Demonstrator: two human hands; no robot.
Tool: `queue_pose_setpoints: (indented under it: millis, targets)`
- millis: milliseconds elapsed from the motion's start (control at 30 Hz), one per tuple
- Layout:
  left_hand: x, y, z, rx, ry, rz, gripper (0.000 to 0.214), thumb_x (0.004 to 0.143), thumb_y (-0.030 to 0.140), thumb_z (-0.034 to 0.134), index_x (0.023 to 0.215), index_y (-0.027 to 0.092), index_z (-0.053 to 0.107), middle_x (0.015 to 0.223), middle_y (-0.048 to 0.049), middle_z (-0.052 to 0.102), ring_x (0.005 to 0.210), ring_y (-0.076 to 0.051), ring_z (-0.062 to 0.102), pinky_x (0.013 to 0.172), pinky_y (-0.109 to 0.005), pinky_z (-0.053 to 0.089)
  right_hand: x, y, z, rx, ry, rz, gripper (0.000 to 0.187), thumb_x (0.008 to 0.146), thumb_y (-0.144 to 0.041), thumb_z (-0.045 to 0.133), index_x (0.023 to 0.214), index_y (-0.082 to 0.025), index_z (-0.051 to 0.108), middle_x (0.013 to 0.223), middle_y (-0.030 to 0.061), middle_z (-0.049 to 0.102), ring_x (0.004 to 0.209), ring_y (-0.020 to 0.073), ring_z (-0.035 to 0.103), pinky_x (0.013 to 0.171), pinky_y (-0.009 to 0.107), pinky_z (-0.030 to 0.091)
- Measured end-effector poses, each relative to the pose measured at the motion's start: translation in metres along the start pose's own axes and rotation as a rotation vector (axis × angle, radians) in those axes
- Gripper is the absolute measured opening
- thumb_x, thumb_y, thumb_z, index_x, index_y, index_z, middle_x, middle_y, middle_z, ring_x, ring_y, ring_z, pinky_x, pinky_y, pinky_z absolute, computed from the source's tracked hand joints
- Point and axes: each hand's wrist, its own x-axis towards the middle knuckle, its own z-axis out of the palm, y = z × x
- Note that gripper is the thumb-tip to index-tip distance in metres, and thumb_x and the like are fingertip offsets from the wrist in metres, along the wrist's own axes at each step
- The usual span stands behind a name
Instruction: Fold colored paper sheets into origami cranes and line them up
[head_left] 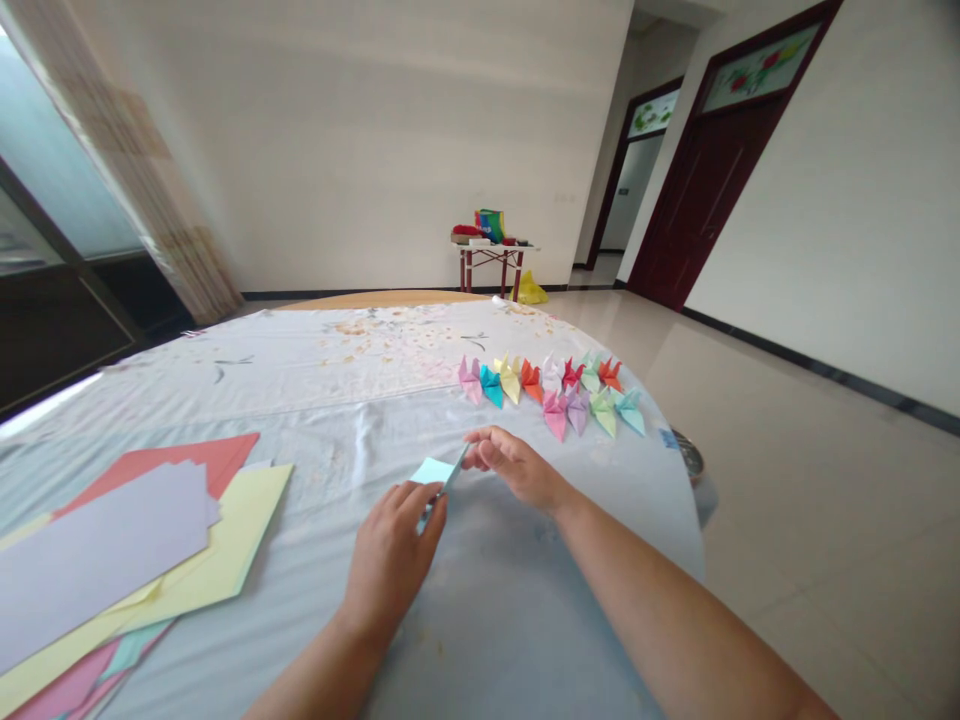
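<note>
A small piece of folded light-blue paper (433, 470) is held just above the cloth, with one flap standing up at its right side. My left hand (397, 535) pinches its near edge between thumb and fingers. At the raised flap, my right hand (517, 468) touches the upper tip, its fingers curled round that end. Beyond my hands, several folded paper cranes (555, 412) in pink, blue, yellow, orange, red, purple and green stand in two rows.
To the left lies a pile of coloured paper sheets (97, 560). A pale flowered cloth (300, 400) covers the round table. Against the far wall stands a small table (495, 248) with a colourful bag, and a yellow plastic bag (531, 290) is beside it.
</note>
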Motion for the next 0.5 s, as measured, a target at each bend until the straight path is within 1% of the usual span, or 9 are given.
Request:
queue_pose_setpoints:
  millis: [67,133,167,233,300,367,433,500]
  targets:
    - [0.004,0.001,-0.002,-0.208,0.06,-0.169,0.023,0.081,0.038,0.047,0.087,0.021,0.061,0.073,-0.0017,0.062,0.068,-0.016,0.057,0.067,-0.03,0.044,0.0,0.0,-0.003,-0.034,0.069,-0.017,0.045,0.084,-0.052,0.041,0.112,-0.018,0.047,0.106,0.0071,0.058,0.099,0.0161,0.052,0.086,0.031,0.04]
    - [0.007,0.003,-0.003,-0.439,0.098,-0.359,0.025,0.076,0.04,0.052,0.086,0.019,0.06,0.066,-0.0001,0.061,0.062,-0.015,0.057,0.062,-0.028,0.045,0.001,0.003,-0.006,-0.074,0.098,-0.002,0.046,0.08,-0.051,0.05,0.112,-0.018,0.048,0.113,0.008,0.055,0.103,0.0174,0.051,0.087,0.032,0.04]
    - [0.008,0.004,-0.002,-0.562,0.107,-0.437,0.027,0.074,0.041,0.055,0.085,0.017,0.059,0.064,0.0005,0.061,0.06,-0.014,0.056,0.06,-0.027,0.046,0.001,0.006,-0.006,-0.072,0.083,0.014,0.047,0.078,-0.05,0.053,0.112,-0.018,0.048,0.113,0.0082,0.054,0.103,0.0177,0.051,0.087,0.032,0.04]
    - [0.01,0.007,0.001,-0.796,0.103,-0.544,0.031,0.07,0.042,0.06,0.087,0.016,0.057,0.064,0.0012,0.061,0.057,-0.012,0.056,0.056,-0.024,0.045,0.003,0.011,-0.005,-0.029,0.028,0.05,0.051,0.075,-0.048,0.058,0.115,-0.019,0.045,0.11,0.0078,0.057,0.099,0.0173,0.055,0.084,0.032,0.042]
    - [0.009,0.008,0.006,-0.977,0.092,-0.604,0.036,0.066,0.04,0.064,0.089,0.015,0.055,0.066,0.0016,0.062,0.056,-0.011,0.055,0.055,-0.022,0.045,0.004,0.015,-0.002,-0.033,-0.004,0.068,0.053,0.073,-0.045,0.061,0.117,-0.019,0.044,0.106,0.0074,0.059,0.094,0.0168,0.058,0.082,0.032,0.044]
    - [0.008,0.007,0.011,-1.08,0.079,-0.644,0.04,0.064,0.038,0.067,0.093,0.016,0.051,0.066,0.0024,0.062,0.057,-0.01,0.056,0.056,-0.022,0.046,0.004,0.016,0.0,-0.094,0.014,0.054,0.052,0.073,-0.043,0.062,0.116,-0.018,0.046,0.106,0.0075,0.06,0.095,0.0173,0.057,0.082,0.033,0.043]
    - [0.007,0.005,0.014,-1.097,0.074,-0.661,0.044,0.063,0.036,0.067,0.097,0.016,0.048,0.065,0.0034,0.061,0.057,-0.01,0.057,0.058,-0.023,0.047,0.004,0.018,0.0,-0.179,0.068,0.021,0.05,0.074,-0.042,0.061,0.116,-0.018,0.048,0.107,0.0079,0.06,0.101,0.0183,0.055,0.085,0.034,0.041]
    - [0.007,0.001,0.016,-1.018,0.064,-0.656,0.049,0.064,0.036,0.066,0.103,0.016,0.043,0.061,0.0047,0.059,0.055,-0.011,0.056,0.057,-0.024,0.047,0.004,0.02,-0.001,-0.265,0.108,-0.001,0.049,0.074,-0.041,0.061,0.116,-0.018,0.049,0.106,0.0074,0.06,0.102,0.0184,0.053,0.087,0.034,0.039]
